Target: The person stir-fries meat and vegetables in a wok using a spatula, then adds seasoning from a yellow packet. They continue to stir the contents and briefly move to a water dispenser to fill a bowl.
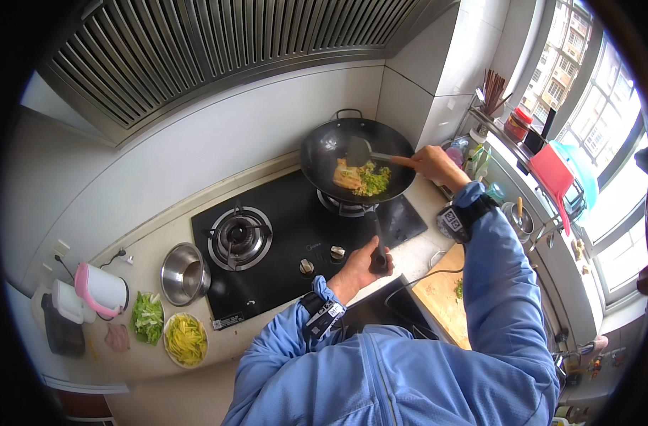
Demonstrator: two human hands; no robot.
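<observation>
My left hand [361,270] is closed around the black handle of a dark wok [322,160], which sits over the right burner of the gas stove [287,234]. In my right hand [440,168] is the wooden handle of a spatula [359,151]; its dark, wide blade is inside the wok. Beneath the blade, pale yellowish pieces of food [347,176] lie beside chopped green bits [373,180] at the bottom of the wok. What exactly the pale pieces are, I cannot tell.
Left of the stove stand a steel bowl [173,270], a plate of yellow-green strips [185,339] and cut greens [148,317]. The left burner [240,238] is bare. A wooden cutting board [437,302] lies under my right arm, with a cable across it. A range hood [217,50] hangs above.
</observation>
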